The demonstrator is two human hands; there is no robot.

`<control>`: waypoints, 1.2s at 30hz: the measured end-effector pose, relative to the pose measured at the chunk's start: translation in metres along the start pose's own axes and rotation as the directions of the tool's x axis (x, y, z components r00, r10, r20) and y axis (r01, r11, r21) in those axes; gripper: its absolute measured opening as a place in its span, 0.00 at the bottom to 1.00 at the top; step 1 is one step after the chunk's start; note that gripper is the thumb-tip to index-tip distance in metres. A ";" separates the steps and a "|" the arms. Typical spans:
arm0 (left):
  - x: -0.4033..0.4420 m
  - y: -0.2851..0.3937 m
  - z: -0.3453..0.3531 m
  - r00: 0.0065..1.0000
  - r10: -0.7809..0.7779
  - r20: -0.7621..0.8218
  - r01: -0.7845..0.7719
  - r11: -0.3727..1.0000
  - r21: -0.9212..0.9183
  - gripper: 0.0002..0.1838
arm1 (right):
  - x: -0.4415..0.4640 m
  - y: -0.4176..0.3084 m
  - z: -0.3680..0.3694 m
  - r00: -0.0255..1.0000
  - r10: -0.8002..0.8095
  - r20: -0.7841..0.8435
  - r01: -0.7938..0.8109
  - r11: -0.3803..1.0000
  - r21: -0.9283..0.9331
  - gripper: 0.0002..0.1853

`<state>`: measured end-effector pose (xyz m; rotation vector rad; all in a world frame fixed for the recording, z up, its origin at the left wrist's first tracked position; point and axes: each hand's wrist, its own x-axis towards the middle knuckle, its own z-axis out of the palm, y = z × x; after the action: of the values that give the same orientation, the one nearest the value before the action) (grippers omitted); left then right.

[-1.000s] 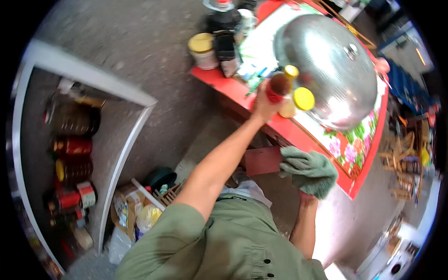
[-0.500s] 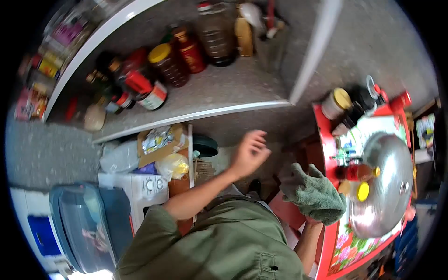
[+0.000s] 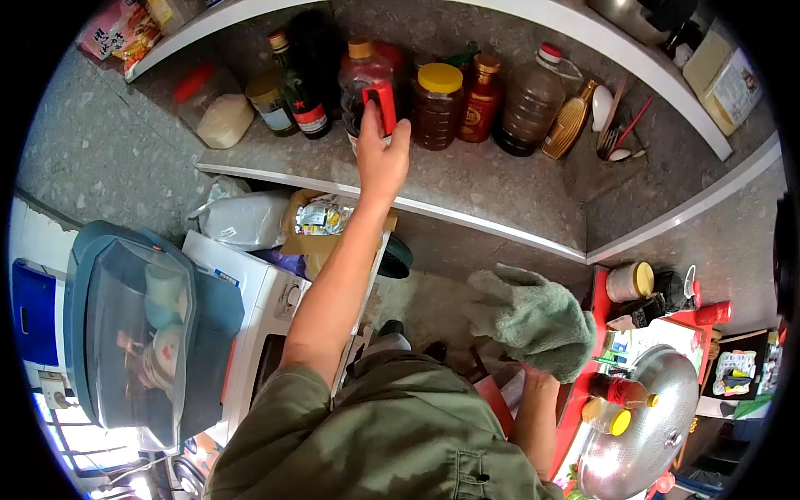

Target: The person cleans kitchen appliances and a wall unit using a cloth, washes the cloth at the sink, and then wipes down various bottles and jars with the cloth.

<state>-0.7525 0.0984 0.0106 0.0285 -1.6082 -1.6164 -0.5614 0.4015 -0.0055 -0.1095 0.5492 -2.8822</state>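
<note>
My left hand [image 3: 384,165] reaches up to the shelf, thumb and fingers around the red handle of a clear plastic bottle [image 3: 354,77] with an orange cap. The bottle stands upright among others. To its left is a dark green bottle [image 3: 302,96] with a red cap; to its right, a yellow-lidded jar [image 3: 437,108] of dark contents. My right hand [image 3: 542,379] is low on the right, mostly hidden by a fluffy grey-green cloth [image 3: 537,321] that it holds. The fingers under the cloth do not show.
A stone shelf [image 3: 500,187] also bears a red bottle [image 3: 481,100], a large jug [image 3: 529,104] and utensils [image 3: 617,137]. At right, a red-edged table holds a metal lid [image 3: 654,425] and several containers. A blue-grey bin [image 3: 137,333] stands left beside a white appliance [image 3: 275,287].
My left hand has moved up from in front of my body to the bottle's red handle. The view has shifted, showing more of the shelf. The cloth stays with my right hand.
</note>
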 end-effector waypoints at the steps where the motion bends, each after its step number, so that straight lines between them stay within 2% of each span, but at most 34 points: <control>1: 0.007 -0.003 0.003 1.000 0.003 -0.003 -0.003 1.000 -0.008 0.31 | 0.002 0.002 0.006 0.995 0.005 0.101 -0.002 1.000 -0.030 0.34; 3: 0.017 -0.001 0.009 0.999 -0.039 0.024 0.033 0.973 0.229 0.21 | -0.004 0.004 0.006 0.997 0.021 0.073 -0.015 0.996 -0.082 0.33; 4: 0.028 0.000 0.007 0.997 -0.062 0.037 0.061 0.997 0.044 0.16 | -0.010 0.006 0.006 0.999 0.020 0.048 -0.017 0.997 -0.070 0.33; 5: 0.032 0.002 0.006 0.998 0.021 -0.054 -0.017 0.997 0.077 0.14 | -0.014 0.006 0.005 0.999 0.027 0.027 -0.025 0.998 -0.055 0.33; 7: 0.032 0.021 -0.015 0.971 -0.238 -0.023 0.236 0.969 -0.077 0.18 | -0.022 0.005 -0.008 0.999 0.001 0.041 0.003 0.995 -0.100 0.34; 8: 0.028 0.027 -0.028 0.971 -0.239 0.028 0.241 0.963 -0.122 0.17 | -0.027 0.003 -0.020 0.999 0.005 0.053 -0.007 1.000 0.029 0.35; 11: 0.002 0.060 -0.051 0.941 -0.310 0.136 0.335 0.906 -0.257 0.15 | -0.038 -0.016 -0.017 0.994 -0.039 -0.101 0.001 0.936 -0.352 0.38; 13: -0.015 0.082 -0.064 0.926 -0.344 0.156 0.376 0.881 -0.287 0.15 | -0.026 -0.018 0.036 0.993 -0.098 -0.063 0.041 0.800 -0.598 0.37; 14: -0.023 0.093 -0.072 0.901 -0.372 0.222 0.425 0.859 -0.287 0.14 | -0.019 -0.020 0.044 0.993 -0.115 -0.007 0.078 0.721 -0.688 0.35; 17: -0.057 0.120 -0.076 0.830 -0.401 0.386 0.519 0.810 -0.274 0.13 | 0.009 -0.023 0.060 0.961 -0.103 0.258 0.278 0.332 -0.902 0.31; 19: -0.083 0.125 -0.079 0.756 -0.402 0.517 0.575 0.785 -0.230 0.12 | 0.031 -0.009 0.068 0.883 -0.039 0.467 0.469 0.040 -0.882 0.29; 21: -0.114 0.133 -0.064 0.749 -0.353 0.561 0.446 0.894 -0.032 0.14 | 0.049 0.019 0.080 0.801 -0.031 0.598 0.584 -0.181 -0.791 0.30; 22: -0.129 0.139 -0.047 0.788 -0.303 0.537 0.436 0.889 -0.138 0.14 | 0.055 0.031 0.089 0.789 -0.067 0.611 0.583 -0.231 -0.779 0.30; 23: -0.136 0.141 -0.042 0.782 -0.315 0.538 0.467 0.868 -0.170 0.14 | 0.063 0.032 0.107 0.799 -0.179 0.575 0.534 -0.229 -0.814 0.23; 25: -0.149 0.144 -0.031 0.770 -0.338 0.541 0.524 0.819 -0.234 0.14 | 0.067 0.018 0.107 0.926 -0.148 0.347 0.376 0.291 -0.880 0.20; 27: -0.155 0.152 -0.026 0.588 -0.375 0.717 0.600 0.796 -0.076 0.14 | 0.070 -0.002 0.086 0.918 -0.096 0.385 0.393 0.362 -0.845 0.21; 28: -0.154 0.161 -0.017 0.572 -0.400 0.716 0.621 0.782 -0.059 0.17 | 0.063 -0.009 0.084 0.957 -0.091 0.277 0.290 0.399 -0.870 0.22; 29: -0.151 0.157 -0.012 0.564 -0.398 0.724 0.625 0.778 -0.059 0.17 | 0.054 -0.011 0.080 0.933 -0.180 0.312 0.360 0.494 -0.791 0.19; 30: -0.145 0.153 -0.009 0.474 -0.390 0.790 0.668 0.743 -0.034 0.18 | 0.058 -0.017 0.067 0.894 -0.198 0.401 0.425 0.091 -0.901 0.20; 31: -0.142 0.151 -0.005 0.380 -0.372 0.847 0.705 0.710 -0.004 0.19 | 0.059 -0.023 0.060 0.786 -0.226 0.576 0.541 -0.202 -0.817 0.18; 32: -0.142 0.152 0.000 0.357 -0.384 0.852 0.695 0.718 0.033 0.20 | 0.059 -0.028 0.061 0.644 -0.244 0.725 0.564 -0.489 -0.665 0.17; 33: -0.140 0.153 0.005 0.339 -0.378 0.862 0.696 0.717 0.040 0.20 | 0.054 -0.033 0.065 0.644 -0.259 0.720 0.549 -0.498 -0.671 0.17; 34: -0.137 0.154 0.009 0.290 -0.402 0.868 0.735 0.675 0.067 0.21 | 0.046 -0.038 0.071 0.840 -0.338 0.424 0.460 0.030 -0.887 0.15; 35: -0.133 0.153 0.013 0.245 -0.422 0.873 0.769 0.632 0.090 0.21 | 0.041 -0.043 0.078 0.967 -0.226 0.114 0.223 0.548 -0.806 0.13; 36: -0.131 0.143 0.015 0.177 -0.360 0.916 0.793 0.603 0.084 0.21 | 0.040 -0.047 0.073 0.990 -0.135 0.045 0.130 0.734 -0.667 0.14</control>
<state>-0.6003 0.2069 0.0648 -0.6013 -2.0763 -2.9830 -0.6016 0.4099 0.0808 -0.2541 1.6226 -2.6497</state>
